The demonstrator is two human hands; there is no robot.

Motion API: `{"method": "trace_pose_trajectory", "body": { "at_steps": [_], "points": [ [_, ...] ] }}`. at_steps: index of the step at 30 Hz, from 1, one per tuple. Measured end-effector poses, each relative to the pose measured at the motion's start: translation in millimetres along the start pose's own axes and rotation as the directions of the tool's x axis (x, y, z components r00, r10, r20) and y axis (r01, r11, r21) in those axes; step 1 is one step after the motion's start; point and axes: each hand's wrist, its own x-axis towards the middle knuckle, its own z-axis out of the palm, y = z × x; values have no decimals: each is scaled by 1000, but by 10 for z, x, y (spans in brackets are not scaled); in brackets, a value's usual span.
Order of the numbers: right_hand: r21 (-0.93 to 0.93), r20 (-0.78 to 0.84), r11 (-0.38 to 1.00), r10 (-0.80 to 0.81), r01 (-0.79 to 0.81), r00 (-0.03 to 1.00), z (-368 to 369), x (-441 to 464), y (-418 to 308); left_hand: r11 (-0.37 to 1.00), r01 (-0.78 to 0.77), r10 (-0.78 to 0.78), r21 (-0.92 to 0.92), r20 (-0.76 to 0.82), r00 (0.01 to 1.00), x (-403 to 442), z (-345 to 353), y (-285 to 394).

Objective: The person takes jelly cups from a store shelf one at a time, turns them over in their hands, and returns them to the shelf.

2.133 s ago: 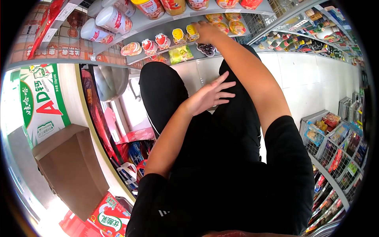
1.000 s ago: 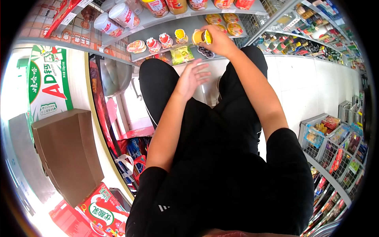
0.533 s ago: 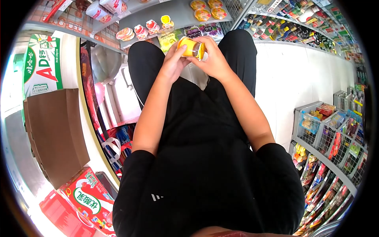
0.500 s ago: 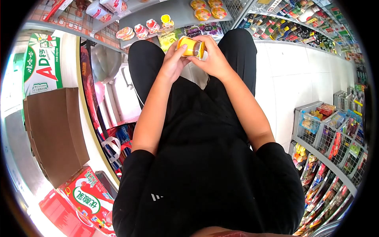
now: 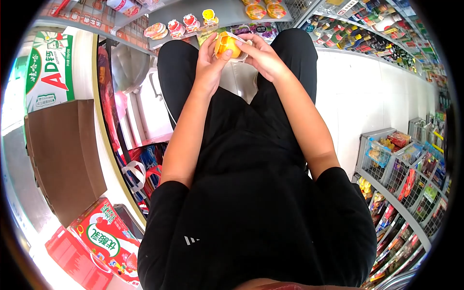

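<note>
Between my two hands is a small yellow-orange snack cup [image 5: 228,45], held up in front of my knees near the shelf. My left hand [image 5: 209,67] grips its left side, with the thumb across the near face. My right hand [image 5: 266,57] holds the right side, and some of its fingers are hidden behind the cup. Just beyond, on a grey shelf [image 5: 227,14], stand several small packs with red or yellow character-shaped tops [image 5: 191,22]. Round orange-lidded cups [image 5: 256,11] are stacked farther right, and purple-printed packs [image 5: 263,30] lie below them.
On the left, a counter holds a green-and-white carton [image 5: 50,72], a brown cardboard box [image 5: 67,159] and a red drink carton [image 5: 104,239]. Bottles [image 5: 348,36] line the upper-right shelves. Wire baskets [image 5: 391,166] of packets stand right of the white tiled floor [image 5: 348,101].
Both hands have turned the snack cup, so a different yellow-orange face shows. Hands and cup sit slightly higher in view, and the camera view has shifted a little.
</note>
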Motion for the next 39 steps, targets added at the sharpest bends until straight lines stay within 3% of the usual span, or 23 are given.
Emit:
{"method": "trace_pose_trajectory", "body": {
  "at_steps": [3, 8, 13, 15, 18, 34, 39],
  "points": [
    [26, -52, 999, 30, -29, 998, 25, 70, 34, 999, 17, -16, 41, -12, 1000, 13, -23, 24],
    [266, -103, 964, 6, 22, 995, 13, 163, 8, 997, 62, -61, 35, -31, 998, 61, -46, 32],
    [275, -133, 961, 9, 29, 991, -35, 240, 57, 996, 53, -50, 70, -55, 997, 103, -35, -27],
    [261, -163, 965, 6, 37, 987, -45, 265, 89, 983, -6, 16, 184, -51, 999, 128, -49, -54],
    [253, -185, 967, 3, 44, 983, -53, 308, 111, 966, 23, 9, 259, -119, 993, 143, -74, -65],
    [136, -274, 990, 6, 32, 962, -21, 340, 18, 967, 43, 0, 252, -169, 986, 250, -116, -142],
    [-86, -289, 996, -46, 22, 956, -17, 420, 107, 929, 10, 48, 371, -145, 988, 268, -174, -215]
  ]
}}
